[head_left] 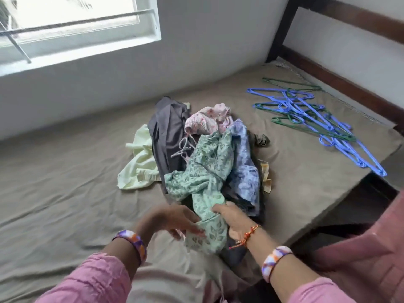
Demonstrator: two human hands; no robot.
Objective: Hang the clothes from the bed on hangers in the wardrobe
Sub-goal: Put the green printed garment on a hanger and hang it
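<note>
1. None of the garments hung yet, by the look of it. Head view: the clothes pile (196, 154) lies mid-bed (65, 193), apparently whole; no wardrobe in sight.
2. Plastic hangers (310, 114), blue and green, lie in a loose heap right of the pile, toward the headboard (341, 16); all bare.
3. Green leaf-print garment (203, 184) trails off the pile's near edge. Right hand (231, 219) grips it; left hand (175, 217) touches its near end, fingers blurred, grasp uncertain.
4. Judgement: first piece being drawn out; hangering and hanging all remain.
</note>
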